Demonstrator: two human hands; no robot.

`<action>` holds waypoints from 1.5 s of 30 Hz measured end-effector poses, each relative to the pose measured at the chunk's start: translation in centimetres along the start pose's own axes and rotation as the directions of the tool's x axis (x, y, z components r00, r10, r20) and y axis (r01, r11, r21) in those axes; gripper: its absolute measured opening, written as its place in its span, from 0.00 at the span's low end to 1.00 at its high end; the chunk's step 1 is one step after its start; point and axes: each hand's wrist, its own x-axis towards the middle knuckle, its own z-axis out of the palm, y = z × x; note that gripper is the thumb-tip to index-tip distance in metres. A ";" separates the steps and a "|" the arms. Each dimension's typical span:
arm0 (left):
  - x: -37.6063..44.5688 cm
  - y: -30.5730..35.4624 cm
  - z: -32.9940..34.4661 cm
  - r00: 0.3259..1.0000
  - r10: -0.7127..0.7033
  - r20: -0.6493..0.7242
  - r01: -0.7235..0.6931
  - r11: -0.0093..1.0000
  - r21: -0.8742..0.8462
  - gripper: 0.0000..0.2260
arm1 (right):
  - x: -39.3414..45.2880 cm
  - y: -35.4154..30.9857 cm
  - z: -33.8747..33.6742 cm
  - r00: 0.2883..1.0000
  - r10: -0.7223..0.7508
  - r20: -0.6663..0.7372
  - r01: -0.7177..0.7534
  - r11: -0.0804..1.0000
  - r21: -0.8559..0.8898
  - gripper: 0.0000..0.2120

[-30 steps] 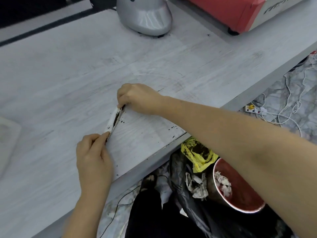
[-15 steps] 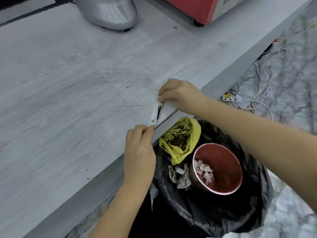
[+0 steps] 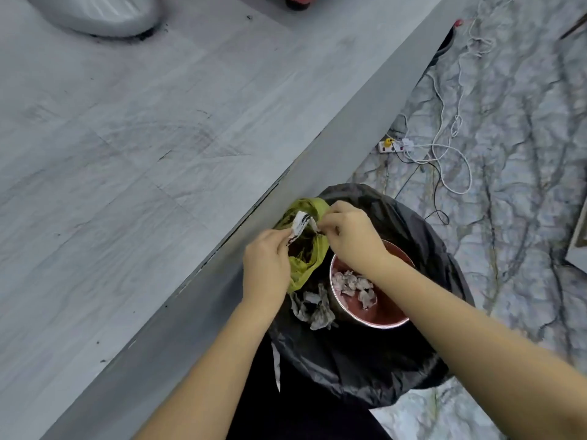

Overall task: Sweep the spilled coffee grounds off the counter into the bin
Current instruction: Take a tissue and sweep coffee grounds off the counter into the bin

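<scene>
A folded white paper [image 3: 300, 226] smeared with dark coffee grounds hangs over the bin [image 3: 409, 354], which is lined with a black bag and stands on the floor just past the counter edge. My left hand [image 3: 265, 268] pinches the paper's lower end and my right hand [image 3: 351, 238] pinches its upper end. Directly beneath the paper lies an open yellow-green plastic bag [image 3: 306, 269] with dark grounds inside. A few dark specks and faint smears remain on the grey wood-grain counter [image 3: 127, 173].
Inside the bin sit a red bowl [image 3: 386, 314] holding crumpled tissue and more crumpled paper [image 3: 314, 308]. A silver appliance base [image 3: 95, 14] stands at the counter's far side with grounds around it. A power strip [image 3: 392, 147] and white cables lie on the floor to the right.
Both hands carried the folded paper from the counter surface to its edge, then off the edge to above the yellow-green bag in the bin. The view followed down and right.
</scene>
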 end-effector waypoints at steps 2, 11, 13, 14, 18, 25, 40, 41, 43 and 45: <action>0.7 -0.7 1.0 0.996 -0.080 0.030 0.080 0.997 -0.006 0.12 | -0.5 -0.7 1.3 0.995 0.092 0.024 -0.094 0.994 0.057 0.11; 1.8 -1.7 3.7 0.948 -0.313 0.060 0.318 0.944 -0.092 0.12 | -1.1 -2.7 4.5 0.866 0.475 0.157 -0.495 0.769 0.405 0.04; 1.9 -1.8 4.0 0.933 -0.354 0.064 0.360 0.922 -0.140 0.12 | -1.0 -2.7 4.9 0.857 0.491 0.154 -0.509 0.763 0.399 0.06; 1.9 -1.8 4.1 0.927 -0.369 0.074 0.376 0.913 -0.158 0.12 | -1.0 -2.7 5.0 0.853 0.499 0.153 -0.515 0.762 0.393 0.06; 1.9 -1.5 4.3 0.906 -0.380 0.186 0.414 0.886 -0.210 0.16 | -0.5 -2.5 5.7 0.883 0.463 0.082 -0.464 0.831 0.306 0.06; 1.3 -1.2 4.0 0.970 -0.161 0.180 0.154 0.987 0.053 0.15 | -0.6 -1.9 6.6 0.939 0.338 0.059 -0.342 0.934 0.100 0.05; -0.8 -2.3 0.8 0.939 0.089 0.332 -0.207 0.918 0.339 0.26 | -3.4 -3.5 3.9 0.997 0.075 0.009 -0.071 0.967 -0.246 0.14; -1.3 -2.2 0.3 0.937 0.092 0.337 -0.213 0.915 0.343 0.27 | -3.7 -3.8 3.5 0.997 0.070 0.008 -0.066 0.964 -0.258 0.15; -2.6 -2.2 -0.9 0.931 0.111 0.348 -0.240 0.904 0.353 0.29 | -4.3 -4.5 2.8 0.998 0.067 0.020 -0.059 0.957 -0.285 0.18; -4.0 -1.8 -2.3 0.934 0.167 0.316 -0.281 0.890 0.359 0.29 | -4.9 -5.6 2.0 0.997 0.050 0.056 -0.033 0.960 -0.279 0.22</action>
